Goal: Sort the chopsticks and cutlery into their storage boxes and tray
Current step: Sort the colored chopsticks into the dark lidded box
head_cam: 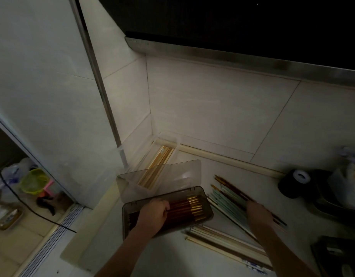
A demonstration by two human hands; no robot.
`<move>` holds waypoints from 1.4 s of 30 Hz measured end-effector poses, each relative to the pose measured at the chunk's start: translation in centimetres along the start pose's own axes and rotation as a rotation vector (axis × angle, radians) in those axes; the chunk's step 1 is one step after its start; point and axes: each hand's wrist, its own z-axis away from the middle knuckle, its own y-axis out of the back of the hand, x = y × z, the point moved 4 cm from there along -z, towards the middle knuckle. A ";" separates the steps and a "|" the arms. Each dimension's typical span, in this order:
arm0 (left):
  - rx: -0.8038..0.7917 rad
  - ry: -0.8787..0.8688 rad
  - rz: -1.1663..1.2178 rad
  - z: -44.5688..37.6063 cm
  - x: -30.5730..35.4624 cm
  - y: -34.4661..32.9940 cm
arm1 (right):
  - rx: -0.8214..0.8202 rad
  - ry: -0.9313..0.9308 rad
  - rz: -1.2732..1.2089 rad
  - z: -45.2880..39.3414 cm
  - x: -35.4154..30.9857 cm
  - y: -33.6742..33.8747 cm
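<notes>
R hand [259,213] nearer loose chopsticks [230,198], fingers curled on them | axes ran diagonal toward counter's back corner | L hand [152,213] in box [207,206], fingers curled on dark chopsticks [184,209]

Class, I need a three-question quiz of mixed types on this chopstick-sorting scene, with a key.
1. True or false: the smoky box's lid is closed.
2. Which hand is inside that box? A left B right
3. Fill in: the brown chopsticks in the box have ____ coloured ends.

Key: 1 false, the lid stands open. 2 A; the right rests on the loose pile on the counter. 3 gold.
</notes>
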 end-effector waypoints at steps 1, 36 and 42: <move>0.005 -0.004 0.006 0.0 0.0 0.0 | 0.007 -0.006 0.032 0.3 0.0 0.2; 0.310 -0.062 0.252 2.9 0.7 3.9 | 0.192 -0.099 -1.579 6.8 -13.2 8.1; 0.322 0.002 0.199 3.8 -2.0 3.0 | 0.148 -0.274 -1.642 5.7 -12.1 7.3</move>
